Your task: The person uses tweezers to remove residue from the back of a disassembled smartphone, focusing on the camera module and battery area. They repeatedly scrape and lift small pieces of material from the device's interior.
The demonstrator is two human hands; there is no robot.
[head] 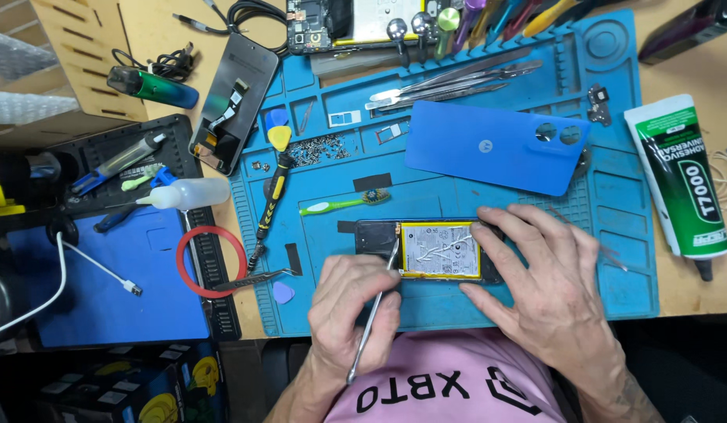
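On the blue mat, near its front edge, lies our opened phone, its yellow-edged battery facing up. Our left hand is closed around a thin metal pry tool, pinched between thumb and fingers, with the tip resting at the battery's left edge. Our right hand grips nothing; it lies spread over the phone's right end, fingers pressing on the frame and touching the battery's right side (the palm hangs off toward us). Behind the phone sit a green toothbrush and, further right, the blue back cover. A yellow-and-black screwdriver lies along the mat's left side, with loose screws just beside its top and tweezers by its tip. Left of the mat we see a red ring, a white squeeze bottle and a detached screen. Well apart on the right lies a glue tube
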